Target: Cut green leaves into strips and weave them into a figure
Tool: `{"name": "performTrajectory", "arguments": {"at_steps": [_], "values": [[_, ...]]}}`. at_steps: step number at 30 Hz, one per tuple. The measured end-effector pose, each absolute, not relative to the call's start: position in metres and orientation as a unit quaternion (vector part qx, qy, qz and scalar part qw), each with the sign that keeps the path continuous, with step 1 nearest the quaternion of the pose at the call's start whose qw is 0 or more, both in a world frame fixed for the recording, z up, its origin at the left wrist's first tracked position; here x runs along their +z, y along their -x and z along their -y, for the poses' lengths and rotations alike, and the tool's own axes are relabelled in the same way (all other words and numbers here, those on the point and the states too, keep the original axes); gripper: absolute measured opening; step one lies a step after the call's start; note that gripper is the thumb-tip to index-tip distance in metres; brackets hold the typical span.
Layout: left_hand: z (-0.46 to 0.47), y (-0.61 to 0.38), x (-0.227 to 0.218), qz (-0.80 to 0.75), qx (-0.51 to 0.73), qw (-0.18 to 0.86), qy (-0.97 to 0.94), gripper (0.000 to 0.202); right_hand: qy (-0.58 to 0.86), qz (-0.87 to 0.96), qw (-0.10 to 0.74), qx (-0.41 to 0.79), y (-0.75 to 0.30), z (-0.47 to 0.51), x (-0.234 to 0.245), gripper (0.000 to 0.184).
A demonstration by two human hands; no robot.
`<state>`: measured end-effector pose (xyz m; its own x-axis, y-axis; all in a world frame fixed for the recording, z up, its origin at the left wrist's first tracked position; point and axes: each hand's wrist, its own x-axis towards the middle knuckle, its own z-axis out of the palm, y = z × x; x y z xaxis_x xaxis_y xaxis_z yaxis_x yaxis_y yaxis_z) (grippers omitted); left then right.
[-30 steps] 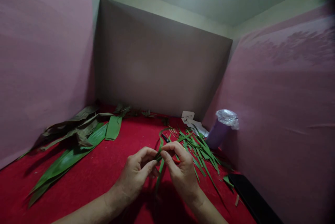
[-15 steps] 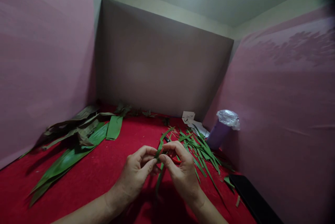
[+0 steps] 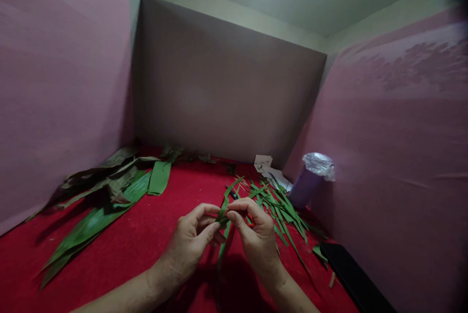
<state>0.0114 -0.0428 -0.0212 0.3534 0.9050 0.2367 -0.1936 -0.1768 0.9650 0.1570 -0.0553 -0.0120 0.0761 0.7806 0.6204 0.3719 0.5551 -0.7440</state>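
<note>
Between my hands is a narrow green leaf strip (image 3: pixel 224 209), folded where the fingers meet, with one end pointing up and another hanging below. My left hand (image 3: pixel 193 237) pinches the fold between thumb and fingers. From the other side my right hand (image 3: pixel 256 235) closes thumb and index finger at the same fold; the fingertips hide the exact grip. Behind my right hand lies a tool with a red handle (image 3: pixel 250 219) and a dark part, mostly covered. Just beyond it are several thin pale sticks (image 3: pixel 241 182).
Cut green strips (image 3: pixel 280 208) are heaped on the red cloth (image 3: pixel 146 259) to the right. A purple container (image 3: pixel 305 188) with a plastic-covered top stands behind them, near white papers (image 3: pixel 276 176). Broad leaves (image 3: pixel 98 223) lie left. A black flat object (image 3: pixel 351 274) sits front right.
My right thumb and fingertips have shifted slightly right and away from the left ones. The hanging end of the strip has moved a little. My left hand stays almost still.
</note>
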Motion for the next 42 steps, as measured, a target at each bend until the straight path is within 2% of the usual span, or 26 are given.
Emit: {"name": "performTrajectory", "arguments": {"at_steps": [7, 12, 17, 28, 34, 42], "values": [[0.0427, -0.0113, -0.0219, -0.293, 0.482, 0.567, -0.601, 0.018, 0.435, 0.662, 0.584, 0.177, -0.1578, 0.0570, -0.0116, 0.005], [0.0440, -0.0118, -0.0201, -0.306, 0.490, 0.565, -0.589, 0.020, 0.435, 0.672, 0.580, 0.147, -0.1602, 0.0581, -0.0066, 0.019], [0.0433, -0.0124, -0.0219, -0.308, 0.491, 0.570, -0.582, 0.020, 0.452, 0.679, 0.563, 0.135, -0.1598, 0.0571, -0.0055, 0.012], [0.0428, -0.0134, -0.0238, -0.305, 0.491, 0.571, -0.583, 0.016, 0.458, 0.665, 0.571, 0.146, -0.1578, 0.0555, -0.0076, 0.013], [0.0412, -0.0139, -0.0222, -0.309, 0.497, 0.589, -0.557, 0.018, 0.451, 0.676, 0.565, 0.146, -0.1585, 0.0555, -0.0061, 0.021], [0.0428, -0.0140, -0.0237, -0.308, 0.484, 0.595, -0.562, 0.016, 0.462, 0.669, 0.559, 0.160, -0.1584, 0.0531, -0.0087, 0.020]]}}
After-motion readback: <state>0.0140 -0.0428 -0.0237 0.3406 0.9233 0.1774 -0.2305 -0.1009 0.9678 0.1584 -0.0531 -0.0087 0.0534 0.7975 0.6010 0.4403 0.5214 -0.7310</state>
